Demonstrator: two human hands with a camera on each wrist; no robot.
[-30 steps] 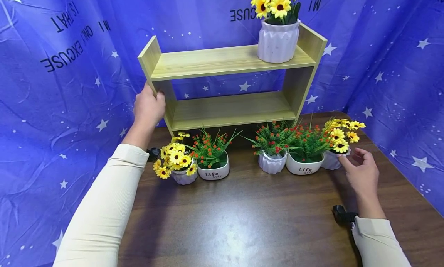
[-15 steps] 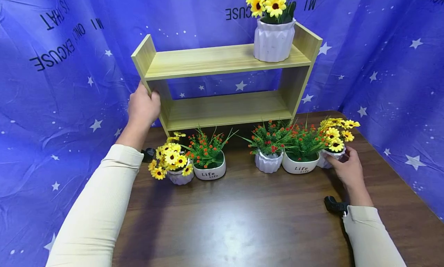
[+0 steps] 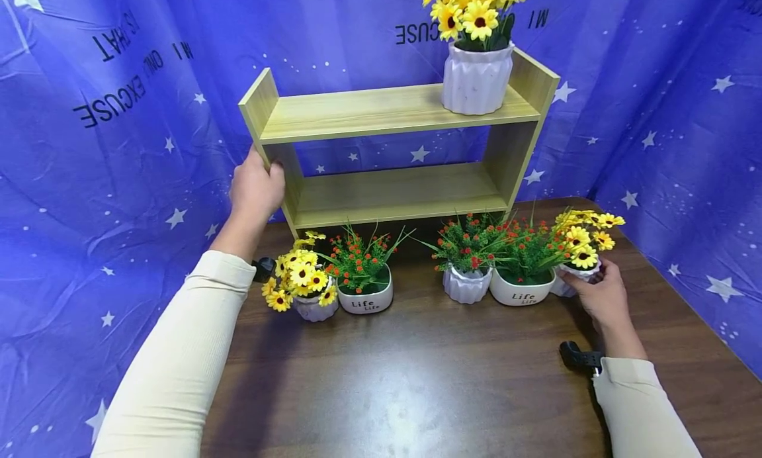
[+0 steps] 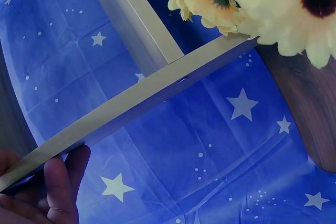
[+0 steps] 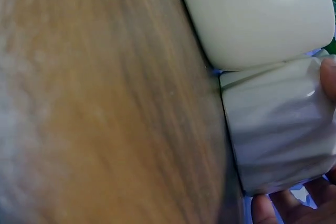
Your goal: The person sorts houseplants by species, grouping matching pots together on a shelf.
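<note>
My left hand (image 3: 257,188) grips the left side panel of a two-tier wooden shelf (image 3: 393,188), thumb inside and fingers outside, as the left wrist view shows. At the table's right, my right hand (image 3: 602,300) holds a ribbed white flowerpot (image 5: 278,124) of yellow daisies (image 3: 583,239), thumb on one side and fingers on the other. Touching that pot's left is a smooth white "Life" planter (image 3: 521,291) with red-flowered greenery. A larger ribbed pot (image 3: 476,81) of yellow flowers stands on the right end of the top shelf.
On the brown wooden table (image 3: 381,378), a ribbed pot (image 3: 467,284) with red flowers stands right of centre. Another "Life" planter (image 3: 366,302) and a pot of yellow daisies (image 3: 300,273) stand before the shelf's left end. A blue star-patterned curtain (image 3: 119,147) hangs behind.
My right hand has moved left and closed around the right-hand daisy pot, having been just beside it with fingers raised. The left hand keeps its hold on the shelf panel.
</note>
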